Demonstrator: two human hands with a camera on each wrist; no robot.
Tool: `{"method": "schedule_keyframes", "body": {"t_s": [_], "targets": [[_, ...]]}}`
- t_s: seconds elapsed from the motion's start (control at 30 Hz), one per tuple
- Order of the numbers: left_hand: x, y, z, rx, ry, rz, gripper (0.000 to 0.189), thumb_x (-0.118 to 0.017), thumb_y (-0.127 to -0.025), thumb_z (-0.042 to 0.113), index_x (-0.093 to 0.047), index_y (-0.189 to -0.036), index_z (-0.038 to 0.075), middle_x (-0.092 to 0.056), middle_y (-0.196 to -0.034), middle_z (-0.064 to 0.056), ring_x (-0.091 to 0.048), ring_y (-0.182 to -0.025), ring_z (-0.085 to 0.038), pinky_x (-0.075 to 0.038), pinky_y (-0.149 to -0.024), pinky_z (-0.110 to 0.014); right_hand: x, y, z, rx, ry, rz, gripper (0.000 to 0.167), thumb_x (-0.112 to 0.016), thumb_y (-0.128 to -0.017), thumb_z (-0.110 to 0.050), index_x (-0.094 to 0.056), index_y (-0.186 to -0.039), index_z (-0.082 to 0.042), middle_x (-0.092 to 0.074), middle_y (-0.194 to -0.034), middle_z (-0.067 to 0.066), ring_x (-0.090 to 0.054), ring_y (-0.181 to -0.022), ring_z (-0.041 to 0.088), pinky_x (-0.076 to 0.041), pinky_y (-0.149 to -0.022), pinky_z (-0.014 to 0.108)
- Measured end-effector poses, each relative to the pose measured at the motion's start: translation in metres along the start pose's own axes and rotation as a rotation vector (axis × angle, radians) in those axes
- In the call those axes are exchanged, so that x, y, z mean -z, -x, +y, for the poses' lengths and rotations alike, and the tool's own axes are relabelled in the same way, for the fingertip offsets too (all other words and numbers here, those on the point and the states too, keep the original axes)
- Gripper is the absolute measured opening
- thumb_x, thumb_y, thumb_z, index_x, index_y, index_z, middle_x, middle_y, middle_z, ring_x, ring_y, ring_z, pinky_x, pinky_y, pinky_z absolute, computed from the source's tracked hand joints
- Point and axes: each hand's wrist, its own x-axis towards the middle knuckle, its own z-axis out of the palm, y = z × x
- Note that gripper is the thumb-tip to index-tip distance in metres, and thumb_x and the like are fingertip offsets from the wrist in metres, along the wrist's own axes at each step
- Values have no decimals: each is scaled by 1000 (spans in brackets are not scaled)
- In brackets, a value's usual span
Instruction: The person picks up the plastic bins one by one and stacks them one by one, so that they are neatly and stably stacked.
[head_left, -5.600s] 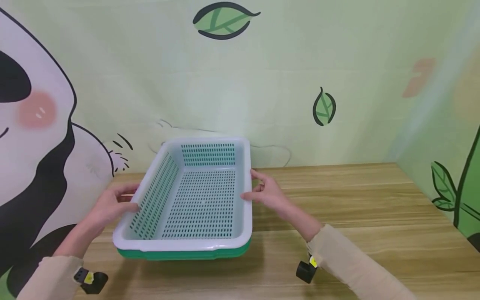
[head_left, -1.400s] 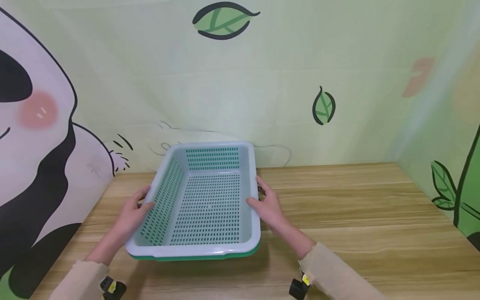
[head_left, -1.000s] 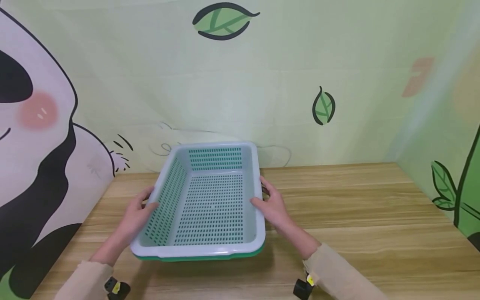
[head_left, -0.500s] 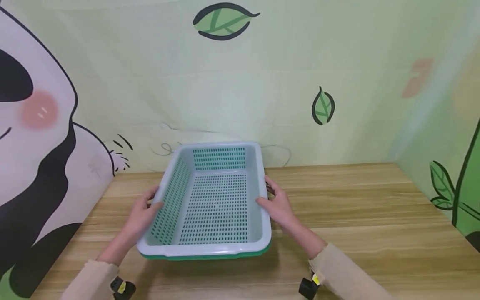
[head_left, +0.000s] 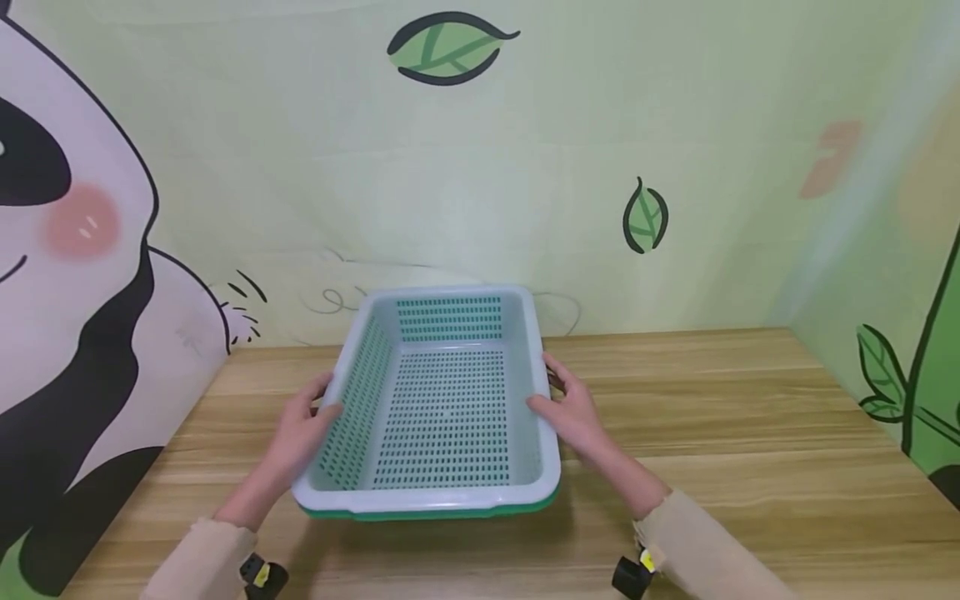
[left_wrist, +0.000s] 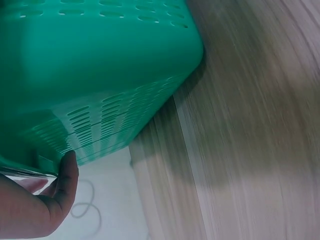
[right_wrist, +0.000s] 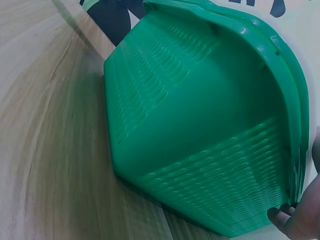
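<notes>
A white perforated plastic basket (head_left: 450, 499) is nested in green ones, whose rims show under its own. The stack is long and rectangular, with only bare slotted floor inside the top basket. My left hand (head_left: 300, 429) grips the left long rim, thumb over the white edge and fingers underneath. On the opposite long rim my right hand (head_left: 576, 417) holds in the same way. Slotted green basket wall (left_wrist: 100, 55) fills much of the left wrist view. From the right wrist, the green basket (right_wrist: 210, 110) shows its underside edge close to the wooden surface, with stacked green rims above.
The wood-grain table (head_left: 712, 417) extends to both sides and in front of the baskets. Behind it hangs a pale green backdrop (head_left: 570, 100) with printed leaves and a panda at the left. Black wrist cameras (head_left: 633, 575) sit below both sleeves.
The stacked baskets have shifted steadily to the right, with both hands moving along on their rims. Since the oldest frame, less of the green shows below the front white rim.
</notes>
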Motion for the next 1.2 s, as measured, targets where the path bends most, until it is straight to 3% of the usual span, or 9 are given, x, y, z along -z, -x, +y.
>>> {"method": "schedule_keyframes", "body": {"t_s": [0.43,0.8,1.2], "targets": [[-14,-4,4,21,47,-5,54,-38,-96,13,-16,-144,3,-32,-137,-21,-47,-112,-35,-49,-84,-40,17,2,1,6,17,-4,70,-55,-80,-1,-26,-142,-7,-40,-131,21,-55,-100,38,-53,-73,40],[-28,-7,10,18,75,41,53,-40,-94,10,-20,-143,2,-33,-136,-22,-48,-111,-37,-49,-83,-43,30,1,2,13,43,-21,69,-55,-81,-2,-26,-142,-8,-40,-130,22,-55,-99,39,-53,-72,39],[-39,-7,14,47,101,21,55,-40,-95,12,-16,-144,6,-33,-138,-20,-47,-113,-36,-48,-84,-44,42,4,3,12,67,-41,67,-54,-82,-3,-25,-143,-9,-36,-134,21,-52,-104,40,-53,-73,39]]}}
